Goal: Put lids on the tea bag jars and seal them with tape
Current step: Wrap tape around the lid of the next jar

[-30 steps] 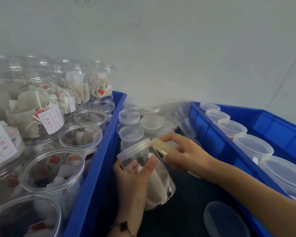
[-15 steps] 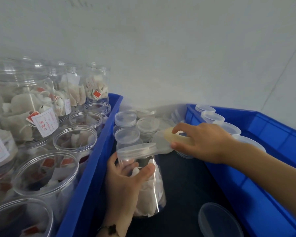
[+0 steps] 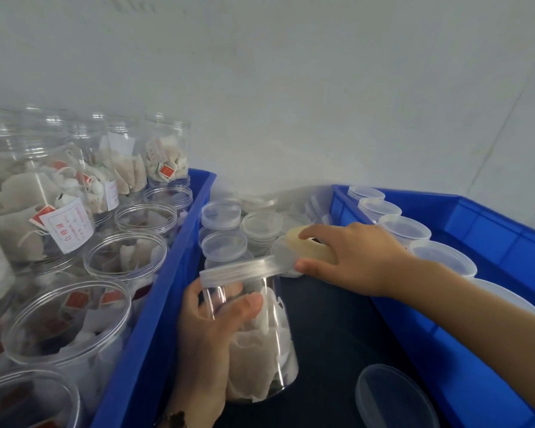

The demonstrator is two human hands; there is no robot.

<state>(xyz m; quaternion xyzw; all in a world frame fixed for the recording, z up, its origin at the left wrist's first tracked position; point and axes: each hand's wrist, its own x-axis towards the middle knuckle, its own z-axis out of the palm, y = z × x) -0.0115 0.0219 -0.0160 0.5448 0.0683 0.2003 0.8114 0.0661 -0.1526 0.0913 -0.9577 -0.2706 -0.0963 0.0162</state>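
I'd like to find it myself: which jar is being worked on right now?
Look in the dark gap between the two blue crates. The lidded jar of tea bags there is gripped by the left hand. Unlike the lidded jars behind it, it is tilted and held.

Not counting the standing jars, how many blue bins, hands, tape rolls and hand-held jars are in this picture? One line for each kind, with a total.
Blue bins: 2, left bin and right bin
Hands: 2, left hand and right hand
Tape roll: 1
Held jar: 1
Total: 6
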